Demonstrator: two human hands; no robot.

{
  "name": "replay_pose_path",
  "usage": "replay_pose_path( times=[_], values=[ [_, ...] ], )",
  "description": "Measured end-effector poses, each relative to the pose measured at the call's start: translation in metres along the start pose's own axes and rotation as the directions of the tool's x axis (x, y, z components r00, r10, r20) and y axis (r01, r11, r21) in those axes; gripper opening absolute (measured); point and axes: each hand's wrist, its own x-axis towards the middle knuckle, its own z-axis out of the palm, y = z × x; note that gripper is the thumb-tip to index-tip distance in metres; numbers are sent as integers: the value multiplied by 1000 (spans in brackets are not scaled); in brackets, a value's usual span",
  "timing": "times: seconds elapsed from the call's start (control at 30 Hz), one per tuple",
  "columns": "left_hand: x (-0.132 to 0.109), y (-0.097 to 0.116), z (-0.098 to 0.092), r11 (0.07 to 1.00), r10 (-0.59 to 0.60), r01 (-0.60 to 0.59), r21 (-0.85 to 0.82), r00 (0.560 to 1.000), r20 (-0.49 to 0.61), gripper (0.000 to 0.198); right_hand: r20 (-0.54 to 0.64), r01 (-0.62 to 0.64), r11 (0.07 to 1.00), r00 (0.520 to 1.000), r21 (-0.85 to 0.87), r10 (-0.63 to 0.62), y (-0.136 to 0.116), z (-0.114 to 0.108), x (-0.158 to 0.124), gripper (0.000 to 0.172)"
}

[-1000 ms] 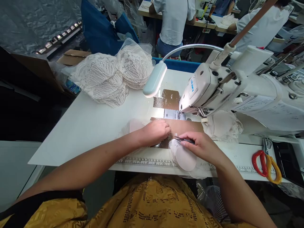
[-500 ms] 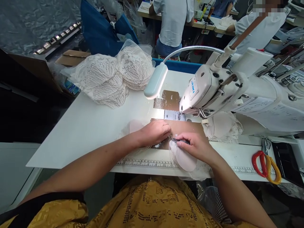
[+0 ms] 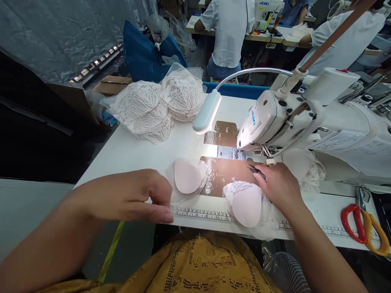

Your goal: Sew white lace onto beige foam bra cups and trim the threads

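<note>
My right hand (image 3: 276,183) is closed around small dark thread snips (image 3: 257,171), beside the sewing machine's needle area. At the table's front left edge, my left hand (image 3: 146,197) has its thumb and fingers curled toward each other; whether anything small is between them is hidden. A pale pink cup with lace (image 3: 187,177) lies just right of my left hand. A second pink cup on lace (image 3: 247,205) rests below my right hand, over the ruler strip (image 3: 201,215). The white sewing machine (image 3: 259,118) stands behind, with its metal plate (image 3: 226,153) lit.
Stacked lace cups (image 3: 143,108) sit at the back left. A lamp (image 3: 208,112) hangs over the table. More lace pieces (image 3: 302,167) lie under the machine arm. Scissors with red and yellow handles (image 3: 365,228) are at the right. People (image 3: 229,34) sit at tables behind.
My left hand has moved left and toward the front edge, away from the lace. My right hand has moved up and right with the snips. Both pink cups now show more fully.
</note>
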Motion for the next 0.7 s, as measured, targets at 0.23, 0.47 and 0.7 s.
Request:
replay_pose_path(
  times=[0.23, 0.47, 0.7],
  values=[
    [10, 6, 17, 977, -129, 128, 170, 992, -2, 34, -58, 359, 887, 932, 289, -359, -23, -6, 6, 26],
    [64, 2, 37, 973, 53, -80, 217, 991, 126, 30, -25, 409, 822, 900, 396, -436, -28, -6, 17, 26],
    [119, -19, 46, 946, 201, -239, 220, 963, 181, 46, -36, 407, 868, 909, 283, -415, -29, 7, 15, 32]
  ],
)
